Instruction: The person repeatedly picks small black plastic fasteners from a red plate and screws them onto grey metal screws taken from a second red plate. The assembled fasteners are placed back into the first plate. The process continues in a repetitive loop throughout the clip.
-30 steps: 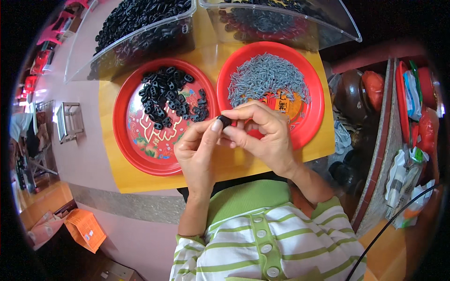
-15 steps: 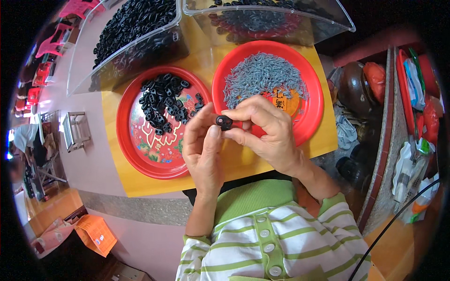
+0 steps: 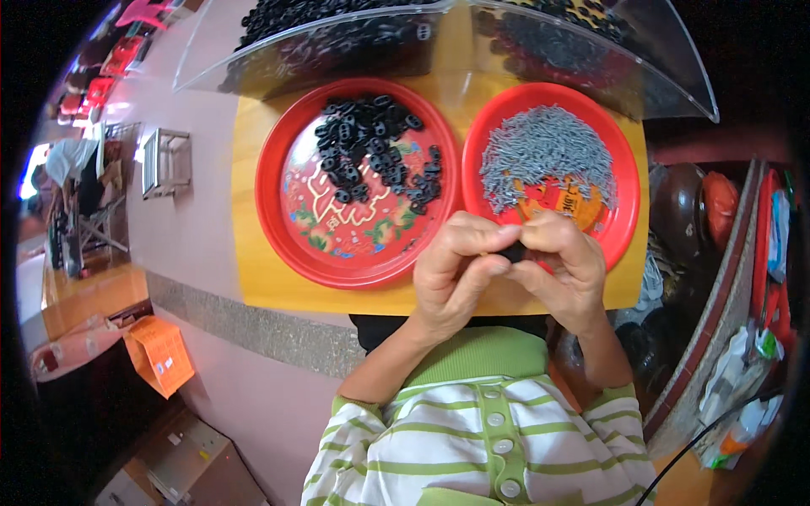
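Head view, both hands [image 3: 509,268] pinching small black part [image 3: 512,251]

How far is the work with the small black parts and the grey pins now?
No pile of finished pieces is visible, so what is done cannot be told. In hand: the left hand and right hand pinch one small black part between them. Left: many black parts on the left red plate and a heap of grey pins on the right red plate.

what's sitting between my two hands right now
In the head view, a small black piece is pinched between the left hand and the right hand.
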Motion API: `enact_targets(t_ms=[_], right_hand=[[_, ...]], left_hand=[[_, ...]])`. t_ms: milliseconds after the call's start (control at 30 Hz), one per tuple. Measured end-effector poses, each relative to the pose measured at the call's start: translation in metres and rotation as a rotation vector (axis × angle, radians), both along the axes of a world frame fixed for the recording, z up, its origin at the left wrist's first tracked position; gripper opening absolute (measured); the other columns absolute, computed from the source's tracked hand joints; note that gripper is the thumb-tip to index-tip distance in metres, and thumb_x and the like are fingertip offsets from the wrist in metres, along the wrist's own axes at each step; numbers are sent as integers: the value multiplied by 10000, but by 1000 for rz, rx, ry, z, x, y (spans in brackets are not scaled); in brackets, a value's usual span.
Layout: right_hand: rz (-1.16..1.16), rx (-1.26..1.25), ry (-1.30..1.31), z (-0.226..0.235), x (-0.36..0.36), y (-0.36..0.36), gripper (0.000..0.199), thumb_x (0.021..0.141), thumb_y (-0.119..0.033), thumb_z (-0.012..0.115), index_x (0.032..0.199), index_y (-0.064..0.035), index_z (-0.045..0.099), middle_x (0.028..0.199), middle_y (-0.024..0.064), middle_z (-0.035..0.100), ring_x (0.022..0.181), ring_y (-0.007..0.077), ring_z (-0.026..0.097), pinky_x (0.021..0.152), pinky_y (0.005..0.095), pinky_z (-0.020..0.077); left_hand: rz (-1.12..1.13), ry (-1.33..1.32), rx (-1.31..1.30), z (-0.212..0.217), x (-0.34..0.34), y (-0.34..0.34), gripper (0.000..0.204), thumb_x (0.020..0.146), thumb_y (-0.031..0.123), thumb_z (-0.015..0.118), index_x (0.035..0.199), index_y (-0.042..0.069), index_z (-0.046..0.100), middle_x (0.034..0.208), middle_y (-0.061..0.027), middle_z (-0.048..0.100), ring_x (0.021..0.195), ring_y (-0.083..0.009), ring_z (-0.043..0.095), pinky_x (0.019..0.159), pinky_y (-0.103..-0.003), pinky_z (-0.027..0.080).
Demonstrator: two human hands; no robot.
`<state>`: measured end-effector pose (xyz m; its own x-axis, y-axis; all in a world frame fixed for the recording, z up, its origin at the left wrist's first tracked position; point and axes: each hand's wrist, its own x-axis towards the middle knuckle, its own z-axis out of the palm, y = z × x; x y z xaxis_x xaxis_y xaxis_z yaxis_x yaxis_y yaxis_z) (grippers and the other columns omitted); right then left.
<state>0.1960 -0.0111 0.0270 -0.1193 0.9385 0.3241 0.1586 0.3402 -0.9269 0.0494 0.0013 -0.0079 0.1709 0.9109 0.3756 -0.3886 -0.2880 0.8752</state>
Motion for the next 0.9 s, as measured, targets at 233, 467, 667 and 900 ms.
enact_targets(t_ms=[233,467,667,900], right_hand=[[36,-53,-27,2,-1,-4,232,726,-15,712,882,-13,539,748,77,564,651,157,555,574,262,451],[-286,119,-277,35,13,49,207,766,-35,673,966,-19,622,854,60,618,708,113,566,628,240,456],[-749,333,-551,58,90,111,308,859,-98,609,1162,-49,586,994,3,625,755,25,523,619,161,416],[-721,352,-468,46,80,91,313,842,-74,620,1153,-69,591,1009,8,623,766,22,505,650,159,417]], left_hand=[[31,66,67,1,-4,4,203,776,8,655,970,-15,599,873,-116,635,759,-181,591,679,-268,464],[263,382,-202,19,-25,29,212,801,34,625,1010,3,613,891,-104,605,765,-157,587,689,-264,465],[390,999,-27,13,-60,53,218,795,-16,598,1009,22,615,804,-118,547,656,-209,572,607,-310,453],[416,1095,-30,10,-56,52,233,783,7,618,1014,32,627,802,-76,565,724,-171,570,657,-280,447]])
